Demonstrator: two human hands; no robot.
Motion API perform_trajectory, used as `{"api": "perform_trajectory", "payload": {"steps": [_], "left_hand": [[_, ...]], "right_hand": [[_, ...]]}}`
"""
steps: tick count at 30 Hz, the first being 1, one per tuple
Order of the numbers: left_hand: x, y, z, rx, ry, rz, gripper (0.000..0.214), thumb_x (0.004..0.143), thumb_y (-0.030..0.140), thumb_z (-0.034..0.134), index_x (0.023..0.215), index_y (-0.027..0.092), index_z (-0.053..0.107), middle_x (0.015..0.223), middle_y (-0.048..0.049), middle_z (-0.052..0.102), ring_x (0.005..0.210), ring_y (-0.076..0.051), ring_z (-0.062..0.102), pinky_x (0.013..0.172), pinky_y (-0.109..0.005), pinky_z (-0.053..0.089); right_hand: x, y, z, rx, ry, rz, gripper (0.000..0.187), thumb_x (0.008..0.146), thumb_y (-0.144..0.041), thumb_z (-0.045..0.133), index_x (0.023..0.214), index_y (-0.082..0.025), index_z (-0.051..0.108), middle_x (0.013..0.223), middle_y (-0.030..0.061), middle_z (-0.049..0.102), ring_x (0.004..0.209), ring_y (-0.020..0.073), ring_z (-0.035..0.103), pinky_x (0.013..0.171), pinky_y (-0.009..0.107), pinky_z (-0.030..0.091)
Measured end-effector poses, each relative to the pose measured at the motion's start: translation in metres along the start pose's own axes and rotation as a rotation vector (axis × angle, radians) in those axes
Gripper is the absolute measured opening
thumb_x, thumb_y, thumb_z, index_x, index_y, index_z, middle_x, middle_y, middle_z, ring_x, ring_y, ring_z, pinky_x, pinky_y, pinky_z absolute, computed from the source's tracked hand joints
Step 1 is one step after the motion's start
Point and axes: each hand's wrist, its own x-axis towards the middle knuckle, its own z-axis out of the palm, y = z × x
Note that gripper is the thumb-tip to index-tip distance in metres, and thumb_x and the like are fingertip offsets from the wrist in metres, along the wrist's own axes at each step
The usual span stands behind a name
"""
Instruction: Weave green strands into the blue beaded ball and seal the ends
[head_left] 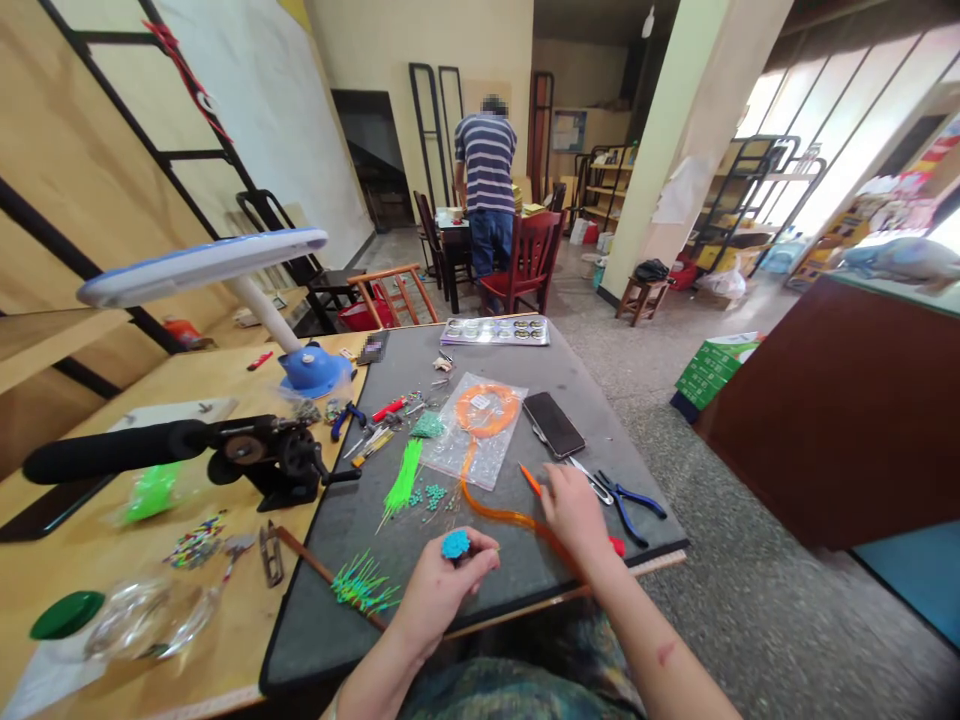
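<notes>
My left hand (448, 578) is closed near the front edge of the grey mat (600, 420), its fingers around a small cluster of turquoise-blue beads (455, 544). My right hand (574, 508) is low over the mat, fingers bent, at the lower end of an orange pointed stick (529, 478). Small scissors (592, 481) and blue-handled pliers (631, 500) lie beside it on the right. An orange ribbon-like strand (495, 514) runs under my right hand from an orange coil (487, 410) on a clear bag. A red object (616, 546) shows partly behind my right wrist.
Green strands (405, 480), teal beads (435, 495) and a phone (553, 424) lie on the mat. Green-tipped stems (364, 585) rest across a brown stick. A hand-cranked device (262, 460) and a lamp (315, 368) stand left. A person (487, 170) stands at another table.
</notes>
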Motion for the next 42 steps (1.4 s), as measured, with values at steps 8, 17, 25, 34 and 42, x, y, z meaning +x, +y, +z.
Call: {"api": "perform_trajectory", "payload": {"steps": [8,17,25,34,42], "left_hand": [[0.004,0.003,0.003,-0.308,-0.038,-0.134,0.035,0.057,0.036,0.081,0.076,0.011,0.066,0.061,-0.0006,0.062,0.042,-0.001,0.034,0.041,-0.016,0.014],[0.011,0.003,0.008,-0.423,-0.020,-0.162,0.034,0.054,0.033,0.083,0.074,0.010,0.066,0.061,-0.0016,0.062,0.040,0.000,0.033,0.040,-0.016,0.010],[0.009,0.006,0.008,-0.443,-0.020,-0.154,0.033,0.055,0.032,0.083,0.073,0.011,0.065,0.061,-0.0012,0.062,0.040,0.000,0.034,0.040,-0.017,0.010],[0.011,0.000,0.007,-0.438,-0.037,-0.173,0.036,0.053,0.034,0.083,0.073,0.011,0.065,0.060,-0.0002,0.061,0.040,-0.001,0.033,0.039,-0.017,0.010],[0.010,0.006,0.009,-0.415,-0.022,-0.177,0.040,0.049,0.036,0.084,0.072,0.011,0.063,0.058,0.0004,0.060,0.040,-0.001,0.033,0.040,-0.017,0.012]], "right_hand": [[-0.050,0.117,-0.023,-0.252,0.033,0.129,0.044,0.081,-0.040,0.054,0.115,-0.011,0.057,0.115,0.0188,0.060,0.106,0.0308,0.053,0.091,0.041,0.040],[-0.055,0.102,-0.027,0.056,0.420,0.170,0.035,0.084,-0.037,0.039,0.103,-0.014,0.057,0.093,0.0152,0.062,0.088,0.0280,0.059,0.078,0.039,0.047],[-0.081,-0.020,-0.025,0.447,-0.008,-0.153,0.018,0.084,-0.024,0.048,0.101,-0.020,0.052,0.085,0.0065,0.062,0.076,0.0205,0.060,0.068,0.031,0.049],[-0.084,-0.026,-0.009,0.477,0.023,-0.212,0.024,0.081,-0.019,0.051,0.106,-0.019,0.050,0.091,0.0080,0.060,0.083,0.0221,0.059,0.072,0.033,0.050],[-0.083,-0.030,-0.009,0.468,0.016,-0.216,0.022,0.081,-0.018,0.050,0.102,-0.019,0.053,0.087,0.0071,0.061,0.080,0.0209,0.060,0.071,0.031,0.050]]}}
